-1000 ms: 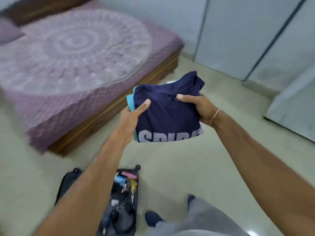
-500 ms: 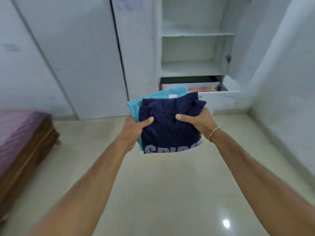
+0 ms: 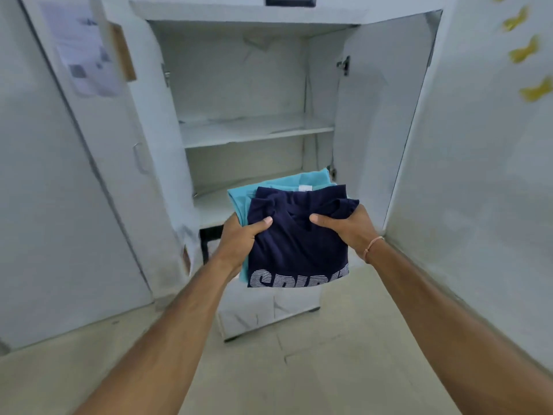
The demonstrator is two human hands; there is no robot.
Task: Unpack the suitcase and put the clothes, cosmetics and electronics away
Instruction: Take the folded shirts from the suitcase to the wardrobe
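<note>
Floor: pale polished tile (image 3: 299, 369) underfoot, smooth and a little glossy; we stand on it facing a white wardrobe (image 3: 155, 187).

Left hand: our left hand (image 3: 239, 238) grasps the left edge of the folded stack, thumb clamped on top, fingers curled out of sight beneath.

Right hand: our right hand (image 3: 350, 229) does the same on the right edge, thumb pressed into the cloth; a thin thread bracelet (image 3: 372, 245) sits at the wrist.

Navy T-shirt (image 3: 299, 250): top of the stack, held in the air in front of the wardrobe, not yet on any shelf. Soft knit, matte, creased where the thumbs dig in; white striped lettering shows along the near fold.

Teal garment (image 3: 281, 187): folded under the navy one, peeking out at the left and far edges; same limp cotton look.

Handling: we judge the pair light, floppy and not fragile. It will sag or unfold if held by one edge, so support from both sides and beneath suits it.

Drawer (image 3: 269, 310): pulled out below the stack, white front, contents hidden.

Lower shelf (image 3: 209, 208): flat white board just beyond the clothes.

Upper shelf (image 3: 254, 133): same painted board, slightly scuffed.

Right door (image 3: 380, 115): swung open, hinge visible.

Papers (image 3: 83, 52): taped on the left door, blurred.
</note>
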